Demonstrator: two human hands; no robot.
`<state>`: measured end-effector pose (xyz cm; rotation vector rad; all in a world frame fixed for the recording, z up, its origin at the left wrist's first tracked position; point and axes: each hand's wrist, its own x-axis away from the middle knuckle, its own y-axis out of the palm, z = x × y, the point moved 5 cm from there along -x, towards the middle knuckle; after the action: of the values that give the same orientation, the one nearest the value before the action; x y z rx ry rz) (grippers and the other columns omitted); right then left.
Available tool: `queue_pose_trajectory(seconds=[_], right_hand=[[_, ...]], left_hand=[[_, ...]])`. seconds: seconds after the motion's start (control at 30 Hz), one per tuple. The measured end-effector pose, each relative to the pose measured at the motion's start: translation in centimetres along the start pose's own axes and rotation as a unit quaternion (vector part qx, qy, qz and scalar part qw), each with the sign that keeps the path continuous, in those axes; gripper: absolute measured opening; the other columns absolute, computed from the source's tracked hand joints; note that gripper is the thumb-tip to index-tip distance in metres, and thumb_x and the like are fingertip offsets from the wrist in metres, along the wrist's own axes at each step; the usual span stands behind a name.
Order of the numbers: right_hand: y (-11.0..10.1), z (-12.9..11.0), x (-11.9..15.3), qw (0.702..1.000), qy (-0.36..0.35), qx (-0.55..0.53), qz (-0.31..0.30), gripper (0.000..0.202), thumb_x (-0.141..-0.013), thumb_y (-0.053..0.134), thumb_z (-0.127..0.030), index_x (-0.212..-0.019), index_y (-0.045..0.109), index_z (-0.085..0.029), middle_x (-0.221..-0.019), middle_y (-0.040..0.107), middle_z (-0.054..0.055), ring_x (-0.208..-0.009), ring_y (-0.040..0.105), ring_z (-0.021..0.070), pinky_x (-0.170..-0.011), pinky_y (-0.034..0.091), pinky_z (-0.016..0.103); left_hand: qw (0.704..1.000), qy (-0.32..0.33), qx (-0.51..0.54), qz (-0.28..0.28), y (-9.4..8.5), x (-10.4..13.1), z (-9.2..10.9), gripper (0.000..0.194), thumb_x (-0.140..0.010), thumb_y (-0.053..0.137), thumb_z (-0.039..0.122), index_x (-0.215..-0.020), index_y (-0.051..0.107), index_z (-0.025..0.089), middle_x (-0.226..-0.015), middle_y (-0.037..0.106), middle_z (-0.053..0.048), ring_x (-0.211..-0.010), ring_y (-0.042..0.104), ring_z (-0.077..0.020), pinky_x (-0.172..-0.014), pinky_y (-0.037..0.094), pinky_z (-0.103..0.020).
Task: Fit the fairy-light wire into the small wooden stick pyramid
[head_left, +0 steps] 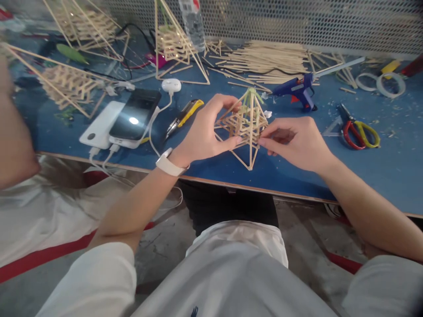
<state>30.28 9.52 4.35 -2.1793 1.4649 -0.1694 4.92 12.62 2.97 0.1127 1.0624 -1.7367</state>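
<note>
Basically, left hand straddles the stick pyramid from 9 o'clock, fingers spread, probably steadying it near the table's 6 o'clock edge, while right hand pinches its 4 o'clock side, glue gun at 2, presumably within reach.

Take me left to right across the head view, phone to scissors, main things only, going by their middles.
Phone → cutter → left hand → stick frame → right hand → scissors.
</note>
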Motion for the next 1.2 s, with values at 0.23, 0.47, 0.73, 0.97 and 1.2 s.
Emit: queue_pose_trajectory(seconds=[0.23, 0.47, 0.73, 0.97, 1.2], right_hand=[[-0.7, -0.1, -0.2, 1.0, 0.01, 0.025, -0.001, 0.018, -0.097, 0.09, -0.048, -0.098, 0.085, -0.031, -0.082, 0.08, -0.001, -0.059, 0.072, 0.0186, -0.057, 0.06, 0.041], [-3.5, -1.2, -1.1, 0.987, -0.044, 0.155, 0.022, 0.019, -0.1, 0.087, -0.048, -0.099, 0.087, -0.03, -0.08, 0.075, 0.002, -0.069, 0.065, 0.0183, -0.068, 0.052, 0.042], [-5.4, -0.5, -1.6, 0.983, -0.044, 0.174, -0.034, 0.022, -0.1, 0.087, -0.052, -0.106, 0.091, -0.032, -0.093, 0.081, 0.004, -0.081, 0.07, 0.0226, -0.074, 0.052, 0.044], [-4.8, 0.2, -1.1, 0.984, -0.02, 0.164, -0.064, 0.024, -0.101, 0.087, -0.054, -0.101, 0.091, -0.031, -0.093, 0.083, 0.004, -0.08, 0.071, 0.0241, -0.078, 0.054, 0.045], [-5.6, 0.9, -3.9, 0.974, -0.073, 0.203, -0.062, 0.026, -0.097, 0.091, -0.054, -0.095, 0.09, -0.029, -0.094, 0.085, 0.005, -0.084, 0.073, 0.0232, -0.085, 0.054, 0.044]], left_hand=[[1.0, -0.008, -0.018, 0.006, 0.3, 0.2, -0.1, 0.089, -0.087, 0.089, 0.082, -0.154, 0.058, 0.033, -0.15, 0.069, -0.015, -0.144, 0.071, -0.0392, -0.128, 0.058, -0.063], [1.0, 0.006, -0.005, 0.008, 0.1, 0.5, -0.1, 0.08, -0.09, 0.085, 0.083, -0.149, 0.063, 0.034, -0.147, 0.07, -0.014, -0.143, 0.071, -0.038, -0.129, 0.058, -0.063], [0.998, -0.013, 0.046, -0.031, -0.3, 0.7, -1.1, 0.086, -0.088, 0.089, 0.078, -0.157, 0.062, 0.034, -0.156, 0.071, -0.013, -0.148, 0.07, -0.0368, -0.131, 0.059, -0.057], [0.993, -0.02, 0.093, -0.069, -0.2, 0.3, -1.6, 0.088, -0.082, 0.093, 0.079, -0.154, 0.065, 0.036, -0.155, 0.072, -0.01, -0.154, 0.068, -0.0393, -0.131, 0.06, -0.059], [0.993, 0.017, 0.086, -0.076, 0.0, 0.0, -2.0, 0.088, -0.082, 0.09, 0.082, -0.155, 0.066, 0.04, -0.144, 0.075, -0.009, -0.141, 0.076, -0.0377, -0.123, 0.066, -0.057]])
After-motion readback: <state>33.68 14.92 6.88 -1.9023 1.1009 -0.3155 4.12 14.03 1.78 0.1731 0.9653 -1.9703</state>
